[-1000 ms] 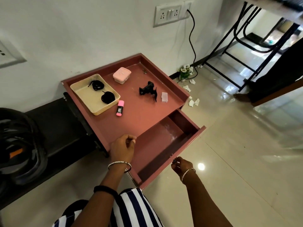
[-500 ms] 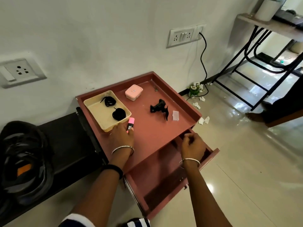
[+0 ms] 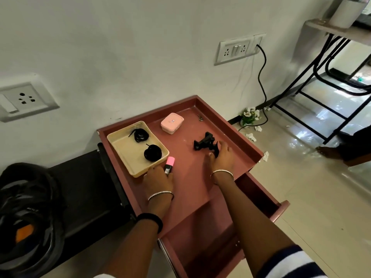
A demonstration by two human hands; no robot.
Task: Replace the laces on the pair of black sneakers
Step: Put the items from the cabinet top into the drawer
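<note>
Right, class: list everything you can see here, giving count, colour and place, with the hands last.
cabinet: 1, maroon, against wall
drawer: 1, maroon, open, in front
tray: 1, beige, cabinet top, left
laces: 2 coils, black, in tray
box: 1, pink, cabinet top, rear
highlighter: 1, pink and black, beside tray
clip: 1, black, cabinet top, right
helmet: 1, black, far left
sockets: 2, white, wall
cable: 1, black, from right socket
flowers: 1 bunch, white, floor
desk: 1, black legs, far right
left hand: 1, by highlighter
right hand: 1, touching clip
</note>
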